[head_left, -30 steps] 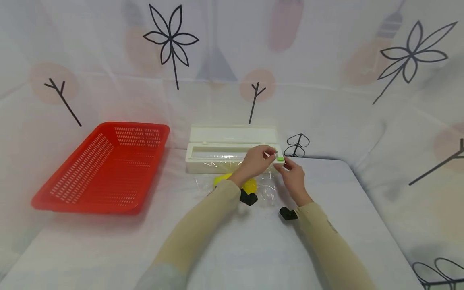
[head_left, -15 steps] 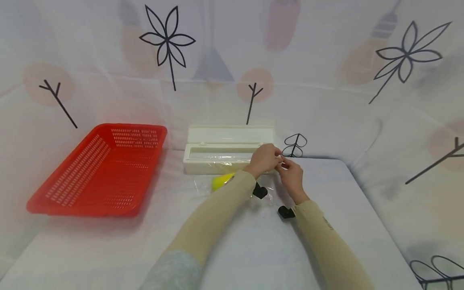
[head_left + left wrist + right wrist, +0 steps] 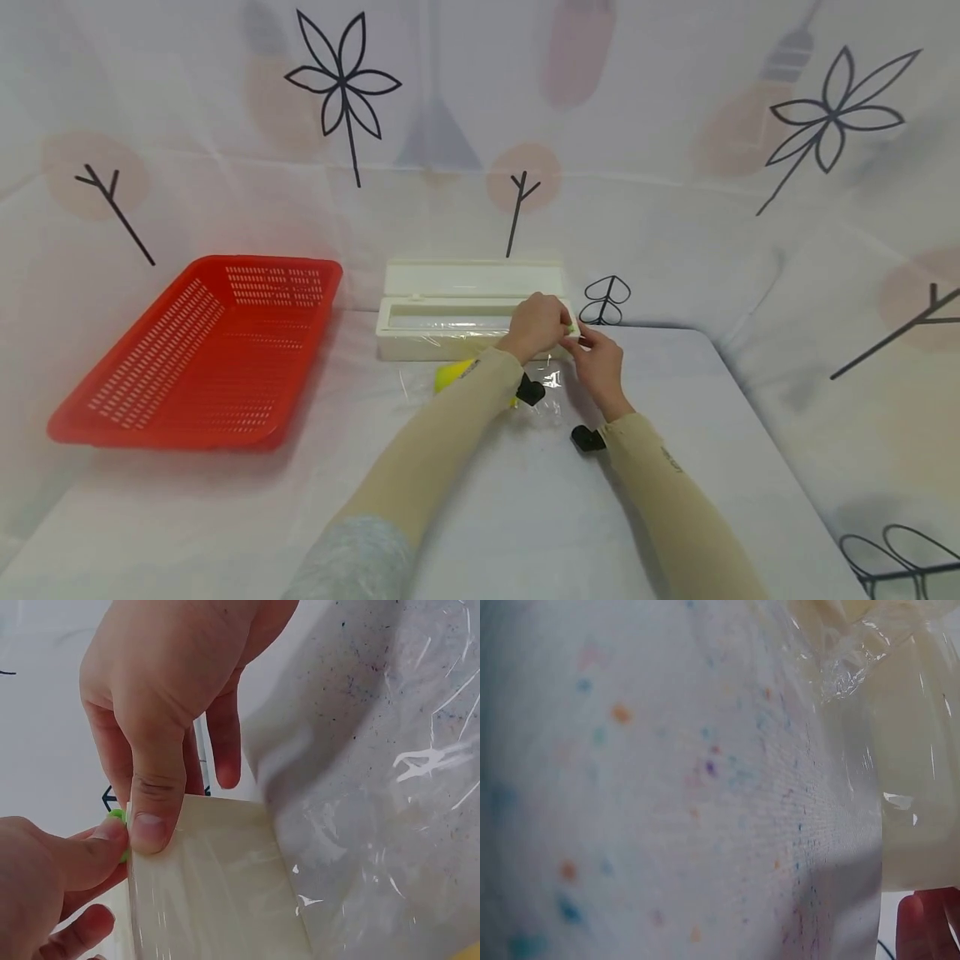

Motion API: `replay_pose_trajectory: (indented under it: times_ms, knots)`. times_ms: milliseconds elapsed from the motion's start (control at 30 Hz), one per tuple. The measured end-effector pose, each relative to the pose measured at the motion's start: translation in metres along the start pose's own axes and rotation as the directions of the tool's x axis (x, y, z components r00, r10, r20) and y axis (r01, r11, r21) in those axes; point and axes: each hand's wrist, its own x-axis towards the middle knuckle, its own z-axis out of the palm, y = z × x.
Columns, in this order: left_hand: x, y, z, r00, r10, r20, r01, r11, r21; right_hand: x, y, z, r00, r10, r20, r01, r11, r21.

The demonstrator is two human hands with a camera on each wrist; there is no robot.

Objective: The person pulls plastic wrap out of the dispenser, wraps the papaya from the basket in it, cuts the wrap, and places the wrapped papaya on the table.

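A cream cling film dispenser box stands on the table by the wall with its lid raised and clear film hanging from its front. My left hand reaches over it and pinches a small green slider at the top edge near the right end, as the left wrist view shows. My right hand grips that right end, thumb flat on the front face and other fingers around the end. A yellow rounded thing lies beneath the film, partly hidden by the left sleeve.
A red slotted plastic basket sits on the left of the table. A patterned cloth wall rises right behind the box. Black wrist mounts stick out below both hands.
My left hand moved right along the box's edge, covering the green slider, then came back slightly left. My right hand stayed at the box's right end. The head view shifted slightly.
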Motion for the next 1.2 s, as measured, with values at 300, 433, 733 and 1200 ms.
replay_pose_trajectory:
  times_ms: [300, 433, 733, 1200]
  knots:
    - [0.0005, 0.0014, -0.0004, 1.000, 0.001, -0.005, 0.000, 0.997, 0.073, 0.0015, -0.0010, 0.0013, 1.000, 0.016, -0.010, -0.017, 1.000, -0.027]
    - [0.0003, 0.0007, 0.0004, 1.000, 0.003, -0.005, -0.003, 0.997, 0.082, 0.0016, -0.0005, 0.0025, 0.998, -0.041, -0.039, 0.040, 0.999, -0.032]
    - [-0.0001, 0.0032, -0.0006, 1.000, -0.003, -0.014, 0.004, 0.991, 0.132, 0.0015, -0.0006, -0.0014, 0.993, -0.108, -0.050, 0.103, 0.991, -0.080]
    - [-0.0073, -0.0030, -0.0086, 1.000, -0.013, -0.007, 0.014, 0.988, 0.152, 0.0020, -0.0049, 0.0002, 0.997, -0.073, -0.036, 0.071, 0.996, -0.057]
